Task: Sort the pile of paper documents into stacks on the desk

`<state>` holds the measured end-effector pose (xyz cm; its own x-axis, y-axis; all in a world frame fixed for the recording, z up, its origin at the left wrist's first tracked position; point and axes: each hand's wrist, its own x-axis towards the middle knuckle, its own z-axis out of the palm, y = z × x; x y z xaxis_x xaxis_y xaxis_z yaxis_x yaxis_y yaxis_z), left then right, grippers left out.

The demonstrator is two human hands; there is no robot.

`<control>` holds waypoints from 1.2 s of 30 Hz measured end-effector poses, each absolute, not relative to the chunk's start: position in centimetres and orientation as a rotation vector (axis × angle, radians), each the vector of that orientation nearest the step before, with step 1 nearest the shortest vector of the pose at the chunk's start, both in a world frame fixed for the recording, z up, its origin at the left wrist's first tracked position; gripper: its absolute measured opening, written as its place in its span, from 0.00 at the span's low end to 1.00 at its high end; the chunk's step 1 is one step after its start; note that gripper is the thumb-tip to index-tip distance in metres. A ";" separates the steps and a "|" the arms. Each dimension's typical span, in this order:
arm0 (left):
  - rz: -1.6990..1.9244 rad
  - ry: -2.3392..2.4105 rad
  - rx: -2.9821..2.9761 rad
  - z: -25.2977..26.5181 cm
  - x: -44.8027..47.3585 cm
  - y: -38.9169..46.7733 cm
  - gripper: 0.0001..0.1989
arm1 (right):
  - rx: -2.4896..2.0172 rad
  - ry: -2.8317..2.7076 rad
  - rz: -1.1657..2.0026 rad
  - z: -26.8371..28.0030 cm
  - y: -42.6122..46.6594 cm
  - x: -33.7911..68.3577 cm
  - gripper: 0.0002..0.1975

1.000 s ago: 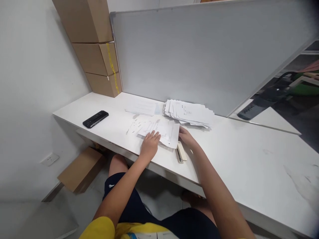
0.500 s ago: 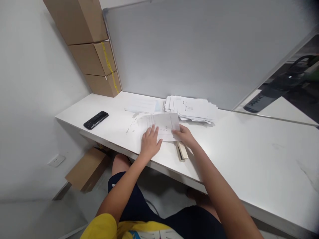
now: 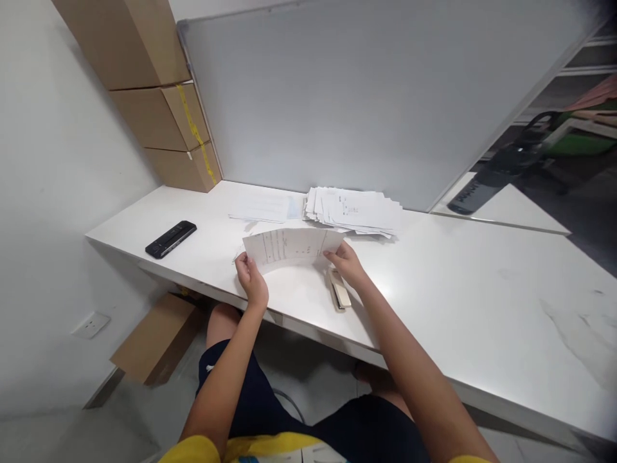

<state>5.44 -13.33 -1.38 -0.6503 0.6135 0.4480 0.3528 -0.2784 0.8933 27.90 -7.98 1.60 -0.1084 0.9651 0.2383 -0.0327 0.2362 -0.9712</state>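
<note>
A printed sheet of paper (image 3: 289, 247) stands on edge between my hands, bowed in a curve just above the white desk. My left hand (image 3: 252, 281) pinches its left end; my right hand (image 3: 348, 262) grips the right end, thumb on the near face. Whether it is one sheet or several, I cannot tell. A cream stapler (image 3: 340, 289) lies on the desk just below my right hand. Behind the paper sits a fanned stack of papers (image 3: 357, 211), and left of that a flatter, thinner pile of papers (image 3: 263, 207).
A black phone (image 3: 171, 239) lies on the desk (image 3: 457, 302) at the left. Cardboard boxes (image 3: 164, 119) are stacked at the back left, beside a whiteboard (image 3: 313, 103). A dark bottle (image 3: 486, 177) stands beyond the board at right. Another box (image 3: 154, 337) is under the desk.
My left hand went from lying flat on the paper to holding its left end. The paper has risen on edge and curved. My right hand still holds the right end.
</note>
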 end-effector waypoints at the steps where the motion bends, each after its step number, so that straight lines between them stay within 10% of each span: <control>1: 2.067 1.754 1.214 -1.1 5.6 -13.5 0.18 | -0.942 -1.377 1.110 1.7 -8.0 27.9 0.22; 23: 1.421 1.361 1.588 0.1 7.7 -13.6 0.36 | -1.381 -1.443 1.089 3.0 -21.4 39.7 0.18; 36: 0.605 1.366 2.663 0.6 9.7 -14.0 0.22 | -1.921 -1.380 1.051 1.4 -24.9 44.5 0.13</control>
